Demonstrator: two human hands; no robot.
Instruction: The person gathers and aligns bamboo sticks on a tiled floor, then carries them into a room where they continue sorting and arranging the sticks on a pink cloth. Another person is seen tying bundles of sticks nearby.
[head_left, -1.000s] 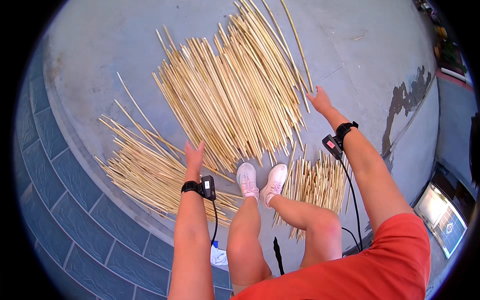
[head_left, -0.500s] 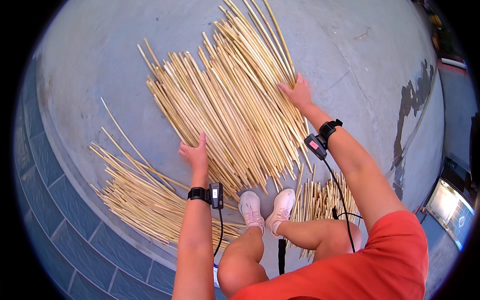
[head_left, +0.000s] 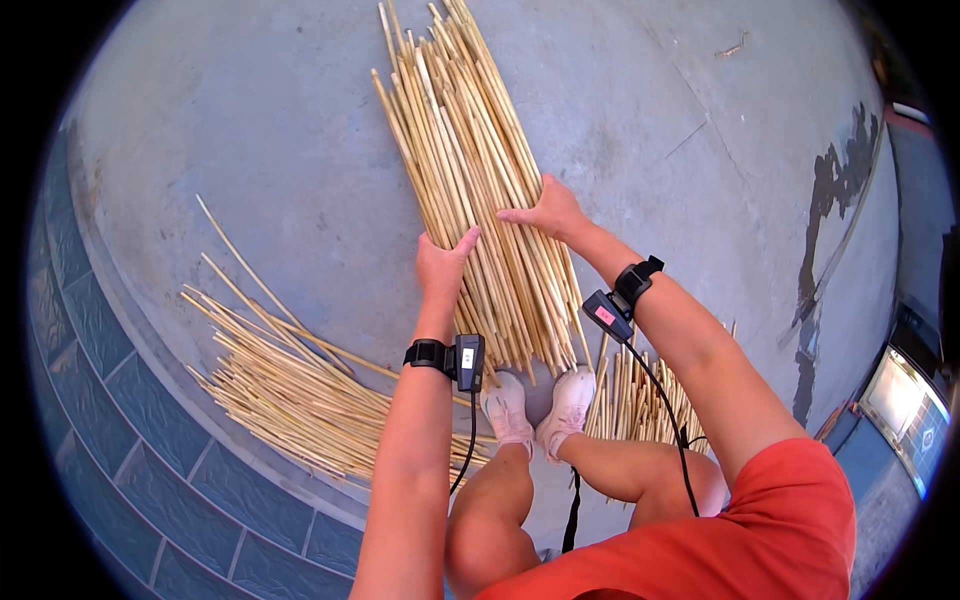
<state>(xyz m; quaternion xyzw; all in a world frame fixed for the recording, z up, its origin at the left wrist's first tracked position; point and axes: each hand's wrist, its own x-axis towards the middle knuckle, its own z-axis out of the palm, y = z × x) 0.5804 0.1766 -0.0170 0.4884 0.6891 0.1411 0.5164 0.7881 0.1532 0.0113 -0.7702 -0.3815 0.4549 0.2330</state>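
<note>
- The bundle of long pale-yellow bamboo sticks lies flat on the grey concrete floor, straight ahead of the crouching person, just past the white shoes.
- Its long axis runs away from the person, near ends by the toes, far ends fanning up toward the top of the view and leaning a touch to the left.
- Left hand sits against the bundle's left flank, fingers spread and flat, thumb reaching onto the sticks; it presses, it does not grip.
- Right hand lies on the right flank a little farther up the bundle, also flat and spread, fingertips pointing left across the sticks.
- So the bundle sits between the two palms, each hand touching its own side; neither is clearly nearer, though the right reaches farther along the length.
- A looser heap of the same yellow sticks sprawls to the left near the blue tiled curb, lying crosswise, well apart from both hands.
- A smaller stick pile lies under the right forearm, behind the black wrist-strapped device.
</note>
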